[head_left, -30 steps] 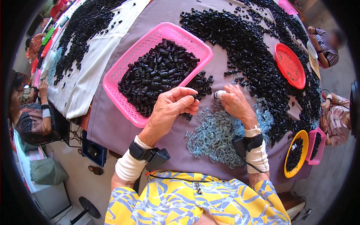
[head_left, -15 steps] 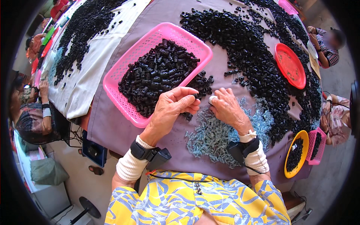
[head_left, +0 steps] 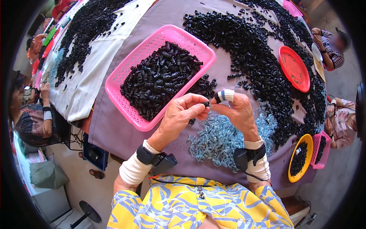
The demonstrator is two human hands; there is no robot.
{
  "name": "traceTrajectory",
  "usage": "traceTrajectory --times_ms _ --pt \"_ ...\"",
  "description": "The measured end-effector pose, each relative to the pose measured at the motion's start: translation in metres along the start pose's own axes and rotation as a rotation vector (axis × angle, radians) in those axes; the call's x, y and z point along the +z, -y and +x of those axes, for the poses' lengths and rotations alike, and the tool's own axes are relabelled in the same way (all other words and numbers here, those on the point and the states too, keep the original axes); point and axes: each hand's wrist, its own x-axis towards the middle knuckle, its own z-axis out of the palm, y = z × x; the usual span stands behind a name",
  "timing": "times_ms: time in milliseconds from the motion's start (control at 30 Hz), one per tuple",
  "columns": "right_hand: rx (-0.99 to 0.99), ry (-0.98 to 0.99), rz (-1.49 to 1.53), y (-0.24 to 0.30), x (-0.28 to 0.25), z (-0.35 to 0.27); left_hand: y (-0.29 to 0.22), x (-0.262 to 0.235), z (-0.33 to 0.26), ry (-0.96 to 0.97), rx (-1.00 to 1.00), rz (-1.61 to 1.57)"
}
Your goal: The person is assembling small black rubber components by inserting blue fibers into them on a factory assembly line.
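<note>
My left hand (head_left: 175, 118) is closed in a pinch on a small black plastic piece (head_left: 206, 104). Close against it, my right hand (head_left: 242, 116) pinches too, thumb and index finger together; a dark bit shows at the tips, but the fingers mostly cover it. White tape with a blue stripe (head_left: 225, 95) wraps the right index finger. Under the right hand spreads a heap of small bluish metal springs (head_left: 217, 141). Left of the hands stands a pink plastic basket (head_left: 114, 86) heaped with black plastic pieces (head_left: 160, 80), and more of these lie beside its right wall.
Loose black parts (head_left: 244, 45) cover much of the mauve cloth (head_left: 114, 129). A red tray (head_left: 293, 68) lies at right, with a yellow tray (head_left: 310, 141) and a small pink basket (head_left: 324, 149) nearer. Other people sit around the table's sides.
My right hand has turned and lifted from the edge of the springs, bringing its fingertips against the piece in my left hand. The left hand has shifted slightly right.
</note>
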Motion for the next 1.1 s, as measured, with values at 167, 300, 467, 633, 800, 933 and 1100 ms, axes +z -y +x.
traceTrajectory --times_ms 167,300,467,633,800,933,1100 --pt "-0.061 0.042 -0.11 0.006 0.003 0.005 0.001 0.002 -0.001 -0.023 0.039 0.054" --pt "-0.096 0.078 -0.205 0.012 0.004 0.014 -0.004 0.001 -0.001 -0.054 0.092 0.133" --pt "-0.133 0.058 -0.008 0.022 0.01 0.025 -0.012 0.0 0.001 -0.103 0.143 0.184" --pt "-0.018 0.121 0.122 0.022 0.018 0.035 -0.015 -0.004 -0.001 -0.11 0.197 0.243" --pt "0.012 0.049 0.157 0.018 0.017 0.034 -0.022 -0.007 -0.002 -0.149 0.218 0.143" --pt "-0.066 0.159 -0.251 -0.005 0.012 0.023 -0.026 -0.016 -0.001 -0.21 0.259 0.08" --pt "-0.122 0.271 -0.429 -0.014 0.019 0.007 -0.026 -0.021 -0.004 -0.231 0.242 0.087"
